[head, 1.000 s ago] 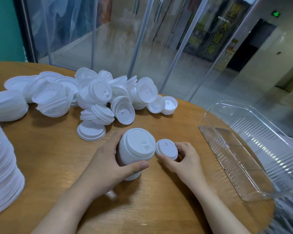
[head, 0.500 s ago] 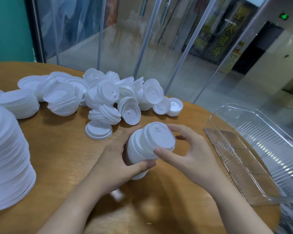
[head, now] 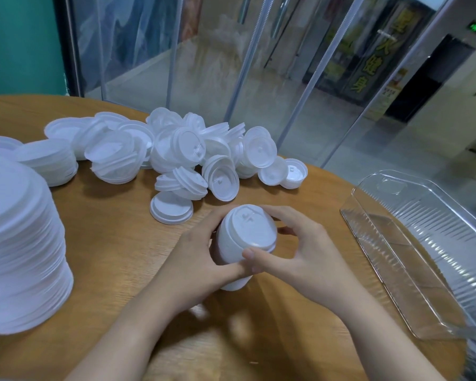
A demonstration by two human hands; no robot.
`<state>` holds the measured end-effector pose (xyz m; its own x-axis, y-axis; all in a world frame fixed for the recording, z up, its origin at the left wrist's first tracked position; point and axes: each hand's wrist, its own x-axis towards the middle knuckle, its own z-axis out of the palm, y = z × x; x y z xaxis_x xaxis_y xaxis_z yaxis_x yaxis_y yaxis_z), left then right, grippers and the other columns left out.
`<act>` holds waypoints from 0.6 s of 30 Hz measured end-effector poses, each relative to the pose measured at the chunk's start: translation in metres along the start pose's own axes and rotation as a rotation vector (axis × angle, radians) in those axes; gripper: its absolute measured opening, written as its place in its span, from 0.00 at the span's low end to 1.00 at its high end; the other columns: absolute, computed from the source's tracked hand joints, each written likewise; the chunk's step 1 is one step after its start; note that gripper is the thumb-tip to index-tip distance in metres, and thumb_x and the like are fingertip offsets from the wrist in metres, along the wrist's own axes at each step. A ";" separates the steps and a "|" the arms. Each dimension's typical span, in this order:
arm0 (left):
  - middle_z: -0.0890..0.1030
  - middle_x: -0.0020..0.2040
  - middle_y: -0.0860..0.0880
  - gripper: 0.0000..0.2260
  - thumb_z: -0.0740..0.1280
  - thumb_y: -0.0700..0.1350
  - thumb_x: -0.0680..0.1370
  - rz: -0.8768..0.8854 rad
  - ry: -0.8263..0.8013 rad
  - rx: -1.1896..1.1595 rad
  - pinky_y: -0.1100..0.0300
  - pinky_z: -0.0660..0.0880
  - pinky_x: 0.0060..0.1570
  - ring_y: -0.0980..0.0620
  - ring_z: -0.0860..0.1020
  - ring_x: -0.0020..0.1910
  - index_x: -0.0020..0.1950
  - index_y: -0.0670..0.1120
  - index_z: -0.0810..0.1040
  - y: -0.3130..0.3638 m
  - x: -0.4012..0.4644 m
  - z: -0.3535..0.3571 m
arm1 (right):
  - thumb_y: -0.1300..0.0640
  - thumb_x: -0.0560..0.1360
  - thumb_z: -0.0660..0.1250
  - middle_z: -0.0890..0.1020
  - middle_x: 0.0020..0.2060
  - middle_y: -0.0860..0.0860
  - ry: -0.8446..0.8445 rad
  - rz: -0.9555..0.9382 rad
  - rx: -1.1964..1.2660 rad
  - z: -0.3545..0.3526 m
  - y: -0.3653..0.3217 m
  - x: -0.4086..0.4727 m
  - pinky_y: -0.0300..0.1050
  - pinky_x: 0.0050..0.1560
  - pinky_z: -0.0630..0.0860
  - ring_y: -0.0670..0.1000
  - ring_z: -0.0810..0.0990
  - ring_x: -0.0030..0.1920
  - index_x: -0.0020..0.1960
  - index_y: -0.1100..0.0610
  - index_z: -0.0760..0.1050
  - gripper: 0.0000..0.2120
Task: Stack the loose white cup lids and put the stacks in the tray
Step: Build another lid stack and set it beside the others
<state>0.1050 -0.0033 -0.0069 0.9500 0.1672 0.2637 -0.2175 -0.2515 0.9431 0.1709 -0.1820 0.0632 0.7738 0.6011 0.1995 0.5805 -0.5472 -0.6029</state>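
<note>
Both hands hold one short stack of white cup lids (head: 245,243) just above the round wooden worktop (head: 116,243), toward its near middle. The left hand (head: 195,259) wraps the stack's side, fingers behind it and thumb curled across the front. The right hand (head: 300,251) curls round the top lid (head: 249,226), thumb pressed at its near rim, fingers arched over the far rim. The top lid faces up and slightly toward the camera, its moulded sip mark visible; it sits tilted on the lids beneath rather than flush.

Behind the hands, toward the far edge of the worktop, lies a heap of loose lids (head: 193,158), some flat, some leaning on edge, some nested in small bunches. One single lid (head: 171,211) lies flat and dome-up, apart from the heap on its near side, just left of the held stack. At the left edge stands a tall stack of larger white lids (head: 19,248), blurred, with a lower stack (head: 50,163) behind it.

The clear plastic tray (head: 423,243) sits at the right edge of the worktop, well apart from the hands, long side running from near to far, with ribbed walls. Part of it overhangs the edge. No lids are seen in it.

Glass panels (head: 231,64) rise beyond the worktop's far edge.
</note>
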 end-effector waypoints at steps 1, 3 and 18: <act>0.83 0.60 0.61 0.31 0.84 0.49 0.67 -0.002 -0.001 0.002 0.51 0.80 0.59 0.59 0.81 0.60 0.67 0.62 0.76 0.000 0.000 0.000 | 0.46 0.69 0.81 0.81 0.60 0.35 -0.004 0.002 0.002 0.000 0.000 0.000 0.40 0.63 0.74 0.39 0.77 0.65 0.67 0.44 0.77 0.29; 0.83 0.60 0.61 0.33 0.84 0.49 0.66 -0.012 0.000 0.003 0.52 0.80 0.59 0.58 0.81 0.60 0.67 0.62 0.76 -0.001 0.001 0.000 | 0.47 0.69 0.81 0.81 0.60 0.35 -0.002 0.004 0.012 0.002 0.000 0.000 0.41 0.62 0.75 0.39 0.77 0.65 0.67 0.44 0.77 0.28; 0.80 0.63 0.66 0.39 0.84 0.55 0.61 -0.009 -0.013 0.008 0.61 0.74 0.63 0.64 0.77 0.65 0.70 0.64 0.73 0.001 0.000 0.001 | 0.34 0.71 0.67 0.84 0.58 0.40 0.071 0.018 0.221 -0.005 0.034 0.020 0.40 0.58 0.77 0.42 0.81 0.61 0.65 0.48 0.79 0.28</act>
<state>0.1052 -0.0039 -0.0064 0.9548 0.1573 0.2522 -0.2068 -0.2576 0.9438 0.2074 -0.1914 0.0508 0.8041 0.5455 0.2365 0.5028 -0.4117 -0.7601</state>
